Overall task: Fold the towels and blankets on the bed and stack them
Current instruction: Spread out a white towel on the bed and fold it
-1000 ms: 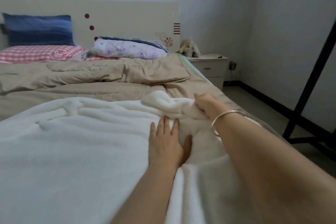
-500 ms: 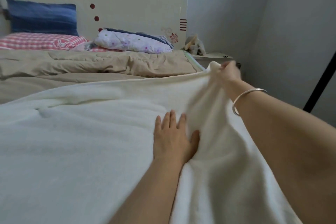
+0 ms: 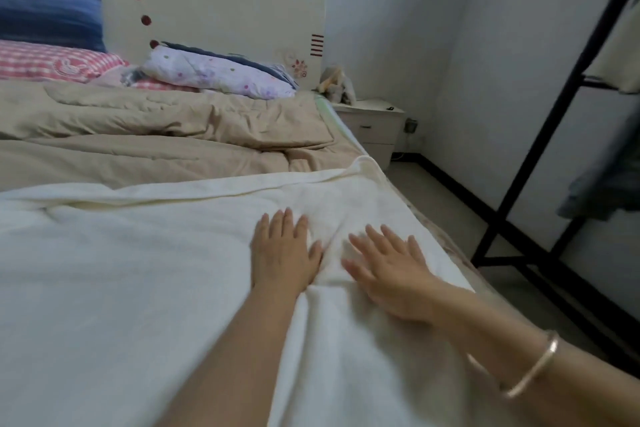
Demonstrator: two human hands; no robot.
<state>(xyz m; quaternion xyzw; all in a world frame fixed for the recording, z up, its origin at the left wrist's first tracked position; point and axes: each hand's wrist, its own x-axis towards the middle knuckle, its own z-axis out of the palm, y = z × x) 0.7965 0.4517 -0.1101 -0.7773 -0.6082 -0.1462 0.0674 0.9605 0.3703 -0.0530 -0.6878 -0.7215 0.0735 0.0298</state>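
A large white fleece blanket (image 3: 121, 270) lies spread over the near half of the bed, its far edge running straight across to a corner at the bed's right side. My left hand (image 3: 282, 253) rests flat on it with fingers straight. Just to the right, my right hand (image 3: 388, 270) also lies flat on the blanket, fingers spread, a metal bangle on its wrist. A ridge of cloth stands between the two hands. A beige quilt (image 3: 156, 135) lies rumpled beyond the white blanket.
Pillows lean at the headboard: blue (image 3: 48, 10), pink checked (image 3: 52, 62) and floral (image 3: 214, 73). A white nightstand (image 3: 374, 125) stands right of the bed. A black metal rack (image 3: 540, 135) with hanging cloth rises at the far right, floor between it and the bed.
My right hand pulled the blanket's far corner up and outward, let it go, and now lies flat on the cloth. The far edge now lies straight. My left hand stayed pressing.
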